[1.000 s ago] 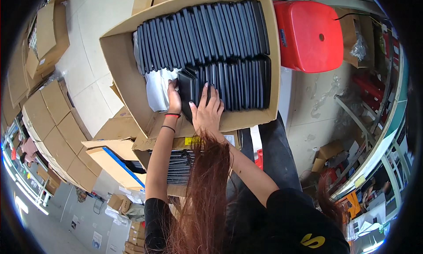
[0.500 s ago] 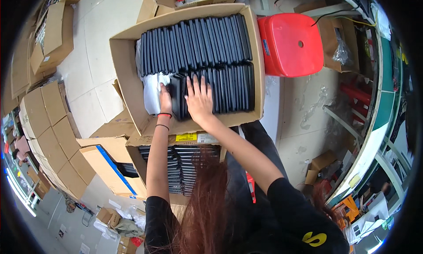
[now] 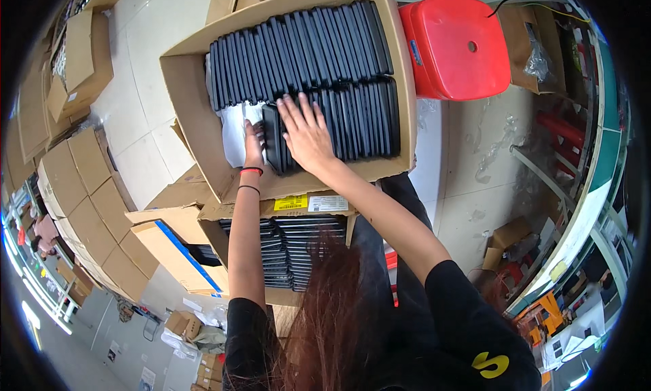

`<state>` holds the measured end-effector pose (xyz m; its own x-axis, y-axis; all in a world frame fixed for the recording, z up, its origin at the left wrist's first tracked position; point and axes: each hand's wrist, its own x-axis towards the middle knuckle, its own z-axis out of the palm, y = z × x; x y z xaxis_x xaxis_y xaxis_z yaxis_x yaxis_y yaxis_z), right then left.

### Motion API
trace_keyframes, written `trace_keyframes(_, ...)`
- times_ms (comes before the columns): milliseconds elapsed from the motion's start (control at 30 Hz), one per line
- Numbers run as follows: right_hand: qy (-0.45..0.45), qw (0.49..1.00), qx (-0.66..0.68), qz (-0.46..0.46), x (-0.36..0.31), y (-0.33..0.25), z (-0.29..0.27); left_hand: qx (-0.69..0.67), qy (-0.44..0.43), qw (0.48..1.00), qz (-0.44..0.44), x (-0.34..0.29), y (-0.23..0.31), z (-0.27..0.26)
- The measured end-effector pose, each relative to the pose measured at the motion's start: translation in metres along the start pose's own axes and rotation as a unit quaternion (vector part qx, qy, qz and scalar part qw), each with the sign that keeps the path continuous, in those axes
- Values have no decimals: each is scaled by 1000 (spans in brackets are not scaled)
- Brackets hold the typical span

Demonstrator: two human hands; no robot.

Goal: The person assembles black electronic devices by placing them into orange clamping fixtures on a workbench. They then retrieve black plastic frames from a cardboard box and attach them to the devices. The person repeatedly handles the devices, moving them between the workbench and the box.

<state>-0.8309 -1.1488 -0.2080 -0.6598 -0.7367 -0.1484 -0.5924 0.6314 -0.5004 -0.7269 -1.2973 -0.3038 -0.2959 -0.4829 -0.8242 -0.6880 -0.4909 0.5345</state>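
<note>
In front of me is an open cardboard box with two rows of thin black flat cases standing on edge. The far row of black cases spans most of the box's width. The near row of black cases stops short of the left wall, where white sheeting shows. My right hand rests flat over the left part of the near row, fingers outstretched. Between the sheeting and that row's end case is my left hand, upright with fingers extended, its thumb side near the case. Neither hand grasps anything.
Below this box is another open carton stacked with similar black items. A red plastic stool stands against the right side. Brown cartons are piled at left. A curved bench edge runs along the right.
My view has shifted slightly. The case at the near row's left end, slanted before, now stands closer against the others. My right hand remains over the row and my left hand beside its end.
</note>
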Motion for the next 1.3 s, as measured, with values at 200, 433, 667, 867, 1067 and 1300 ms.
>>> trace_keyframes(200, -35, 999, -26, -11, 16, -14, 16, -23, -21, 999, -11, -4, 5, -17)
trace_keyframes(433, -75, 996, 36, -39, -2, -7, 19, -18, -71, 997, -10, -16, 11, -15)
trace_keyframes(667, -82, 994, 37, -68, -1, 1, 13, -5, -62, 998, 24, 3, 8, -4)
trace_keyframes(867, -9, 964, 256, -65, -3, 26, -37, -3, 61, 997, 55, 16, -7, -3)
trace_keyframes(1067, 23, 935, 334, 117, -166, 62, -162, 134, 170, 966, 142, -68, -5, -17)
trace_keyframes(1300, -84, 850, 189, 485, -533, 188, -174, 311, -142, 875, 342, -341, 27, 173)
